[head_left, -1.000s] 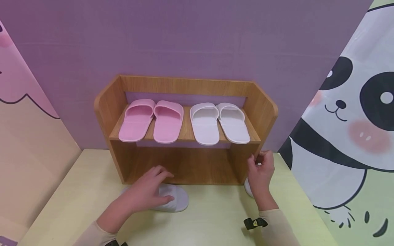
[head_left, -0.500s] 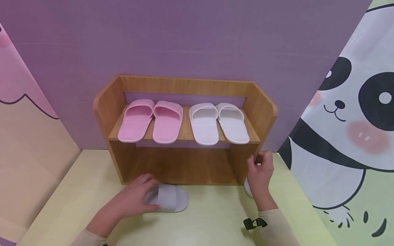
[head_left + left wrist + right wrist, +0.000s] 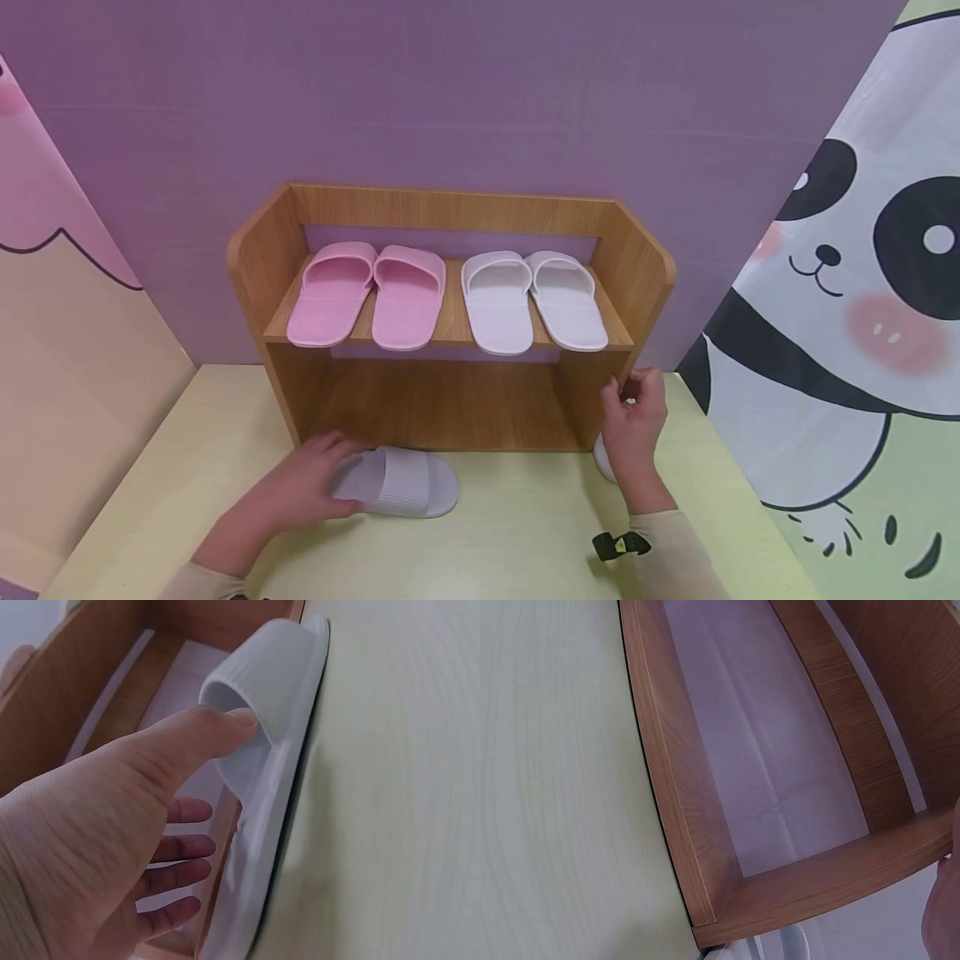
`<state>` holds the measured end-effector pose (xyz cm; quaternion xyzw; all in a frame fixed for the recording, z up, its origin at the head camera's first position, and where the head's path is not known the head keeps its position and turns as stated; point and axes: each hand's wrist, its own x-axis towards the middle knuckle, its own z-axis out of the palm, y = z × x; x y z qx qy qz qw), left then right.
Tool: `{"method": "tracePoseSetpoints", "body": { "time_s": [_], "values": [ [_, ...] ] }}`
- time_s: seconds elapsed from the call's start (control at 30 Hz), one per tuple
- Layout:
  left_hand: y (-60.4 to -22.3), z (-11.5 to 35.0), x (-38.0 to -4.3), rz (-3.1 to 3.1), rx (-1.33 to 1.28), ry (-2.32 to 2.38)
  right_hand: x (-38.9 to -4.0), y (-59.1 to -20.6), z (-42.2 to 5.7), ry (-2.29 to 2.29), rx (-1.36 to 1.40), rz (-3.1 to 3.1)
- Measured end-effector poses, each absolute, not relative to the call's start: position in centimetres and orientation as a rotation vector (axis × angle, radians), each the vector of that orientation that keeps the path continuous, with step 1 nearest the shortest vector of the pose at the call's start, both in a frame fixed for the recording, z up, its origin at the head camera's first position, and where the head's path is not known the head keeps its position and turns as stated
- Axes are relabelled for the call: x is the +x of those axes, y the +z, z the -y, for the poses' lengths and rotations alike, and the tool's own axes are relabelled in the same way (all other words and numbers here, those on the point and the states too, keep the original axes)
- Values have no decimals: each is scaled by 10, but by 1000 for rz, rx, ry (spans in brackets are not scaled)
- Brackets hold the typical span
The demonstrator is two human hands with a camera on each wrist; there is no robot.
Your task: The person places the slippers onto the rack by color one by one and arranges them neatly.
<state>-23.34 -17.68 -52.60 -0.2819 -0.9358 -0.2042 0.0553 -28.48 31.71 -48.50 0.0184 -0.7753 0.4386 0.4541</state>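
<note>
A pale grey slipper (image 3: 405,483) lies sideways on the table in front of a wooden shoe rack (image 3: 450,212). My left hand (image 3: 296,483) is at its heel end, thumb on the near side and fingers on the far side. In the left wrist view, the thumb overlaps the edge of the strap, and the straight fingers stay apart from the thumb. My right hand (image 3: 636,425) grips the front edge of the rack's right side panel, fingers curled. Behind that wrist, part of another pale slipper (image 3: 604,460) shows, mostly hidden.
On the upper shelf sit two pink slippers (image 3: 408,300) and two white slippers (image 3: 498,304), toes of the soles at the shelf's front edge. The lower compartment (image 3: 450,404) has its floor in view. A purple wall (image 3: 450,92) stands right behind the rack.
My left hand has moved left along the grey slipper, from over its strap to its heel end, uncovering more of it. The slipper and my right hand stay in place.
</note>
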Motion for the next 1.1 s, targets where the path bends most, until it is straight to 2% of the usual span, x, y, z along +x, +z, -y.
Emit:
{"method": "tracePoseSetpoints", "body": {
  "time_s": [0.37,1.1],
  "values": [
    [-534,193,-237,2968,-712,-598,-282,-482,-314,1091,56,1886],
    [-533,209,-234,2898,-810,-683,-285,-485,-316,1097,42,1906]
  ]
}}
